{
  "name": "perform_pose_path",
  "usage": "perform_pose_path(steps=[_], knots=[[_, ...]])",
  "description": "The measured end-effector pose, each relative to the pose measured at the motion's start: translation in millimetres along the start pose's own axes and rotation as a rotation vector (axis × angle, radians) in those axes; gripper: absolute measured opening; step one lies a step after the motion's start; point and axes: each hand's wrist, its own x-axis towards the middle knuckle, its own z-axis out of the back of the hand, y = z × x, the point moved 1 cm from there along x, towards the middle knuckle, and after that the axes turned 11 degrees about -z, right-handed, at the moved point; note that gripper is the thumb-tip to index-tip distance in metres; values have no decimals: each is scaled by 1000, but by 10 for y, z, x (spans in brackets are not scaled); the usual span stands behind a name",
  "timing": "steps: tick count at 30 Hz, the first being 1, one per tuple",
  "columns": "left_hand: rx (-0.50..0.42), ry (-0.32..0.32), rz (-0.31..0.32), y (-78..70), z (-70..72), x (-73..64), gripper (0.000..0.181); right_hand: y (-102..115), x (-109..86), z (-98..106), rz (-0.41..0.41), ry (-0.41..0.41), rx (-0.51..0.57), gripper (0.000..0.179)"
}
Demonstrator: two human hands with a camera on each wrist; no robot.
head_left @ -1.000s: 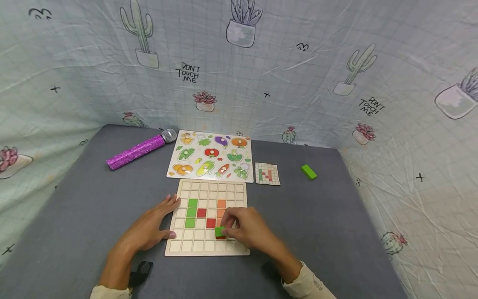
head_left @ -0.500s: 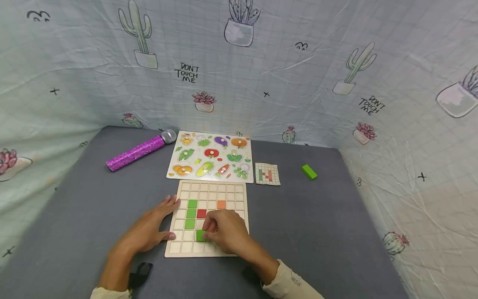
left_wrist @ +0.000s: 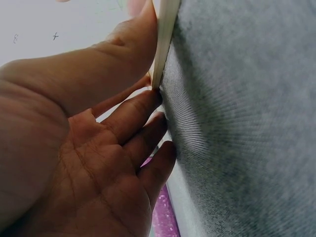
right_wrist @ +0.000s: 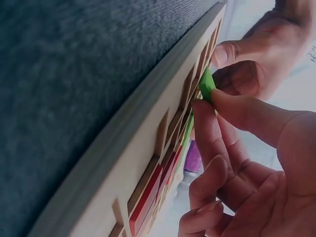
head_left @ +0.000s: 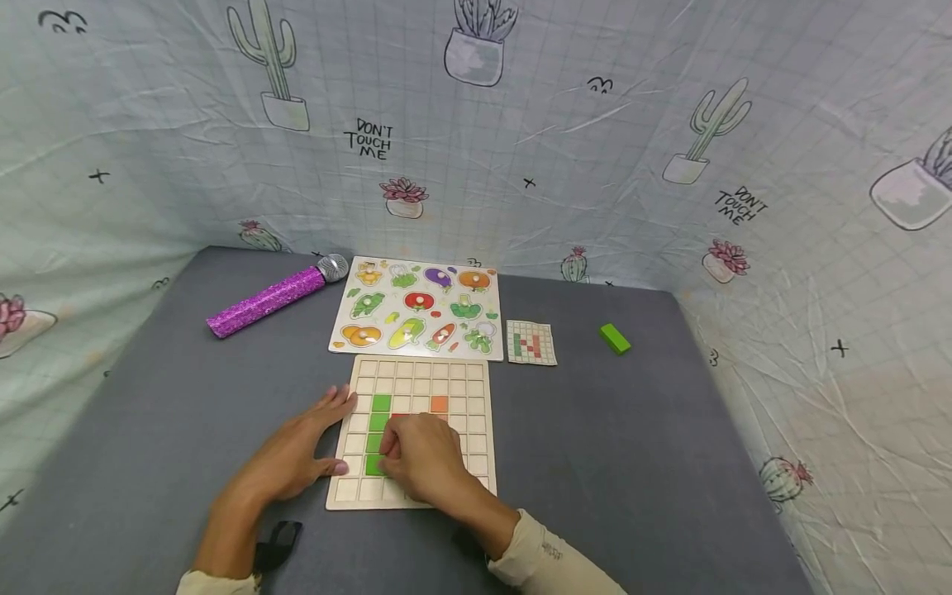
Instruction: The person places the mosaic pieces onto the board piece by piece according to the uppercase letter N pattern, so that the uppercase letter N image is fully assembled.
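A pale wooden grid board point(head_left: 476, 405) lies on the table. My left hand point(head_left: 301, 450) rests along its left edge, with thumb and fingertips touching the side. Over the board's lower left, my right hand point(head_left: 427, 459) pinches a green square tile point(head_left: 374, 464) between thumb and index finger. The right wrist view has this tile point(right_wrist: 207, 85) tilted at the board's surface; whether it is in a cell I cannot tell. Three green tiles point(head_left: 378, 421) form a column just above it. An orange tile point(head_left: 440, 404) shows farther right. Red tiles point(right_wrist: 145, 202) are mostly hidden by my right hand from above.
A vegetable puzzle board point(head_left: 416, 310) lies behind the grid. To its right are a small pattern card point(head_left: 531, 343) and a green block point(head_left: 615, 339). A glittery purple microphone point(head_left: 271, 300) lies at the back left. Patterned cloth point(head_left: 476, 140) hangs behind the table.
My right hand has carried the green tile leftward across the board, from near the orange tiles to the foot of the green column. My left hand has stayed at the edge.
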Motion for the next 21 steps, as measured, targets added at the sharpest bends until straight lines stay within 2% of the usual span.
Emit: perform_pose_path(steps=[13,18,21], knots=[[4,1,-8,12,25,-13,94,63,30,-114,18,-13,-87,22],[7,-5,-13,21,18,-7,93,29,18,-64,21,2,-79,19],[5,-35,-11,28,13,-4,82,-55,-11,15,48,-6,-45,15]])
